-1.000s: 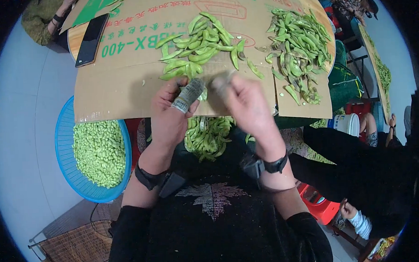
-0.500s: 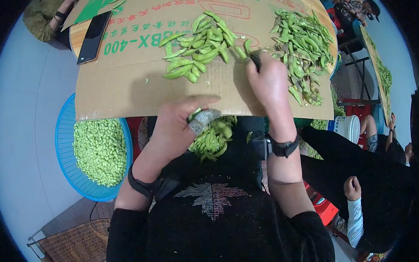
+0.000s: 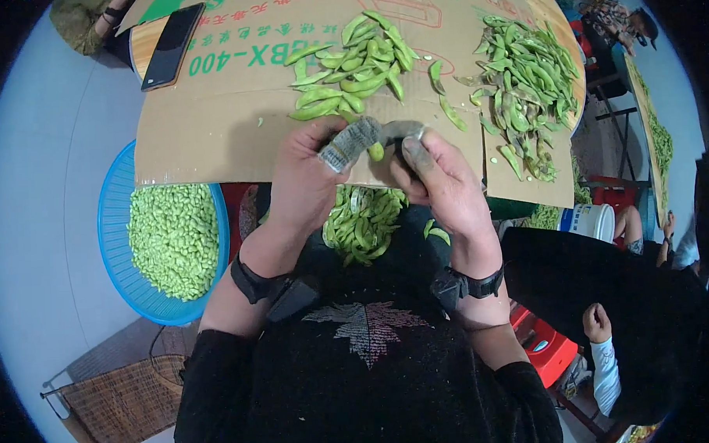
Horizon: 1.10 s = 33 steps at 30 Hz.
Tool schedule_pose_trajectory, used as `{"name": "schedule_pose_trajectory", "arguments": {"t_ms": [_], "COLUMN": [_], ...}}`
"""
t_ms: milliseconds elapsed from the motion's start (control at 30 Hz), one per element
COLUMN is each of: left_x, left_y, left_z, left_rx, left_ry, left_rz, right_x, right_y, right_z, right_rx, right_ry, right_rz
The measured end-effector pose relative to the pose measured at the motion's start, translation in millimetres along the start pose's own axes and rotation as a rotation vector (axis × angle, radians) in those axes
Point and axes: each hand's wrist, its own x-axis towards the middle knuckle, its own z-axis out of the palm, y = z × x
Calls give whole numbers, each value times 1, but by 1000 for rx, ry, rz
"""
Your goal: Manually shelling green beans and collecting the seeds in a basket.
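Note:
My left hand [image 3: 300, 176] and my right hand [image 3: 447, 179] meet at the cardboard's near edge, fingers closed and tips together. Grey cloth covers wrap some of their fingers. A green soybean pod [image 3: 376, 151] shows between the fingertips, mostly hidden by them. Just beyond my hands lies a pile of plump pods [image 3: 353, 69] on the cardboard sheet [image 3: 211, 140]. To the right is a larger heap of pods [image 3: 529, 67], with some withered ones at its near side. Below my hands, more opened-looking pods [image 3: 362, 225] are gathered at my lap.
A blue basket [image 3: 109, 230] of shelled beans [image 3: 172, 243] stands left of the table. A dark phone [image 3: 173, 47] lies at the cardboard's left edge. On the right are a white bucket [image 3: 589, 223], a red object [image 3: 542, 348] and other people. A woven chair [image 3: 127, 405] is at lower left.
My right hand has come back from the pods on the right to meet my left hand. My left hand has risen slightly, and its fingers have closed towards the right hand's.

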Motion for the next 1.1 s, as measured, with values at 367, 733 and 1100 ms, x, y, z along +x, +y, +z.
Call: {"name": "schedule_pose_trajectory", "arguments": {"t_ms": [367,733,1100], "left_x": [0,6,10], "left_y": [-2,11,-11], "left_z": [6,-4,13], "left_rx": [12,-370,357], "left_ry": [83,-241,-81], "left_rz": [26,-290,171], "right_x": [-1,-4,8], "right_y": [6,7,15], "right_z": [-4,2,9], "right_rx": [151,534,-501], "right_ry": [-223,-220,271], "right_rz": [125,283,-234]}}
